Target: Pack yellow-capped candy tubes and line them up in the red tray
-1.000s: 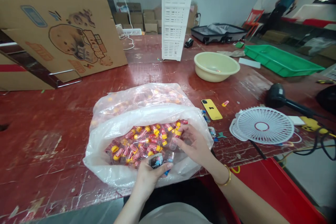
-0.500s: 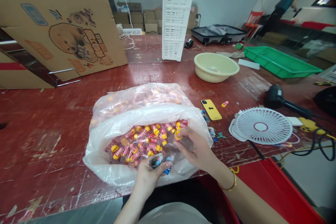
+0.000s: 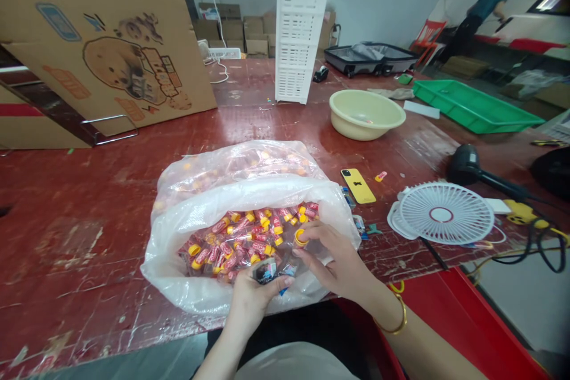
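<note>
A white woven plastic bag (image 3: 178,291) lies with its mouth rolled open, full of small clear bottles with pink-red labels and yellow caps (image 3: 249,243). Over the near rim, my left hand (image 3: 252,300) is closed on a few small dark-and-blue packets (image 3: 271,273), the thumb pressed on top. At the bag's right side, my right hand (image 3: 338,261) has thumb and index finger around one small yellow-capped bottle (image 3: 300,238). Most of that bottle's body is hard to make out. A gold bracelet circles the right wrist.
Right of the bag lie a yellow phone (image 3: 358,186), a loose bottle (image 3: 380,176), a white fan (image 3: 440,214) and a black hair dryer (image 3: 472,169). Behind are a cream basin (image 3: 367,124), green tray (image 3: 476,113), white basket stack (image 3: 300,29) and cardboard box (image 3: 111,65). A person works far right.
My right hand and the yellow-capped bottle have shifted slightly down, toward the left hand. The left hand stays almost where it was, with the packets in it.
</note>
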`<action>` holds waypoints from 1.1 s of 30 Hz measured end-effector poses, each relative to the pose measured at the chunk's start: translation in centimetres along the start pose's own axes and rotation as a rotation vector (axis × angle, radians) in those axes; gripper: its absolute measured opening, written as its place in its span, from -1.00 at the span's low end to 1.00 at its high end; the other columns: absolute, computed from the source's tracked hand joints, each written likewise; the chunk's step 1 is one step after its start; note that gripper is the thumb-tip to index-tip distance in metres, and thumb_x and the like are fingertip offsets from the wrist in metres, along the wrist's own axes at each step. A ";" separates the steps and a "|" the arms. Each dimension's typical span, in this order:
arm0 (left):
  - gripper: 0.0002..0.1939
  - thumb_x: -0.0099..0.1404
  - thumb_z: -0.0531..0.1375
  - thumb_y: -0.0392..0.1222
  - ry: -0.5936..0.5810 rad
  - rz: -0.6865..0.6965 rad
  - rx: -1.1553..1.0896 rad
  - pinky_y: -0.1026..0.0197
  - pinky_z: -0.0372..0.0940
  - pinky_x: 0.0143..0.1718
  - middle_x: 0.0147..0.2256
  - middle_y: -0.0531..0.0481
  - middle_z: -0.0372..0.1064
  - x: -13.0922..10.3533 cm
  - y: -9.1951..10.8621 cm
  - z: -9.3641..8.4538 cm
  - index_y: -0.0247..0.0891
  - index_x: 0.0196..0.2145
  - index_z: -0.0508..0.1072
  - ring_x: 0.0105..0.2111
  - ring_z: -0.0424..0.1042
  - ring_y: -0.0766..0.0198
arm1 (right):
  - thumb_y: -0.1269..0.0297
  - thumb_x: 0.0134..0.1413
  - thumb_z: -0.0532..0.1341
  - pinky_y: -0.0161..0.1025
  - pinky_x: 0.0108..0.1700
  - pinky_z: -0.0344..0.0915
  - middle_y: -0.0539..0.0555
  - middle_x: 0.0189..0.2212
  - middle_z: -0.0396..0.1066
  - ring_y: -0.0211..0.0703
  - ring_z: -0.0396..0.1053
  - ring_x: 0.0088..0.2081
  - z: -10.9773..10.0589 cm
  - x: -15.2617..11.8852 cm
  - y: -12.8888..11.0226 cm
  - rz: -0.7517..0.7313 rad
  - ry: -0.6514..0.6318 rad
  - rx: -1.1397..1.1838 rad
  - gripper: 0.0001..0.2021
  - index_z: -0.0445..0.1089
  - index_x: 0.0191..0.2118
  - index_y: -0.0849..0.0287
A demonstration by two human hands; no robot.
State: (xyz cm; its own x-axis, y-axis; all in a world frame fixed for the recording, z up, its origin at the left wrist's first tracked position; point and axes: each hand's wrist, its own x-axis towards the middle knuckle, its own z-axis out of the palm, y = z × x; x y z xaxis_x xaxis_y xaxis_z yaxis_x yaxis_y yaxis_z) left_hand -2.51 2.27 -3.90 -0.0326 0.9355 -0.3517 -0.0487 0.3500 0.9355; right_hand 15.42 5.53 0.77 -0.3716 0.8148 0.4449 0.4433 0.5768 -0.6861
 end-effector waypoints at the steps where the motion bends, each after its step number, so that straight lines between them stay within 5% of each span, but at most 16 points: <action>1: -0.66 -0.23 0.45 -0.09 -0.003 0.002 0.002 0.30 0.06 -0.52 -0.65 0.16 0.14 0.0 0.0 0.0 -0.27 -0.65 0.37 -0.59 0.07 0.37 | 0.40 0.13 0.15 -0.06 -0.01 0.29 0.10 -0.24 0.41 -0.07 0.37 -0.12 0.1 0.0 0.0 0.004 -0.007 0.016 -0.85 0.26 -0.16 0.08; 10: -0.66 -0.14 0.40 0.02 -0.060 -0.099 -0.037 0.28 0.23 -0.54 -0.65 0.11 0.28 -0.1 -0.9 0.4 -0.30 -0.57 0.44 -0.60 0.23 0.32 | 0.25 0.04 0.25 -0.25 -0.24 0.39 0.00 -0.38 0.37 -0.22 0.39 -0.33 2.0 -0.2 2.4 0.372 0.128 0.415 -0.81 0.25 -0.25 0.13; 15: -0.66 -0.13 0.40 0.00 -0.045 -0.098 -0.054 0.28 0.23 -0.53 -0.65 0.13 0.24 -0.1 -0.8 0.5 -0.30 -0.56 0.43 -0.60 0.21 0.34 | 0.32 0.06 0.24 -0.24 -0.21 0.36 0.01 -0.33 0.38 -0.20 0.37 -0.30 1.1 -0.6 2.0 0.269 0.190 0.210 -0.84 0.27 -0.22 0.11; 26: -0.66 -0.15 0.42 -0.07 -0.055 -0.013 -0.019 0.30 0.05 -0.53 -0.66 0.17 0.17 0.4 -1.0 0.2 -0.28 -0.62 0.35 -0.60 0.11 0.38 | 0.44 0.10 0.19 -0.10 0.01 0.28 0.07 -0.23 0.39 -0.10 0.36 -0.11 0.9 -0.6 0.3 0.021 0.080 0.050 -0.80 0.24 -0.15 0.08; 29: -0.67 -0.15 0.43 -0.08 -0.066 -0.016 -0.037 0.32 0.06 -0.53 -0.66 0.17 0.19 0.3 -0.9 0.2 -0.29 -0.61 0.38 -0.60 0.13 0.39 | 0.38 0.08 0.22 -0.16 -0.07 0.31 0.04 -0.29 0.39 -0.14 0.37 -0.20 1.2 -0.6 0.5 0.126 0.080 0.132 -0.85 0.26 -0.22 0.10; 33: -0.68 -0.13 0.43 -0.06 -0.139 -0.109 -0.122 0.32 0.18 -0.54 -0.65 0.13 0.30 -0.3 -0.2 0.4 -0.31 -0.60 0.42 -0.60 0.24 0.37 | 0.21 0.00 0.29 -0.25 -0.27 0.34 -0.01 -0.41 0.35 -0.21 0.36 -0.36 1.8 -0.5 1.9 0.453 0.067 0.434 -0.79 0.25 -0.33 0.13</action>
State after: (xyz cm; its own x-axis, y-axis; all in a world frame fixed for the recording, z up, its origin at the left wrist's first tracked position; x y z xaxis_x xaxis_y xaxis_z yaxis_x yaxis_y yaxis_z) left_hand -2.08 1.92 -3.98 0.1173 0.8931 -0.4343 -0.1654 0.4488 0.8782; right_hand 14.97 6.08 -1.83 -0.1661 0.9828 0.0809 0.1680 0.1090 -0.9797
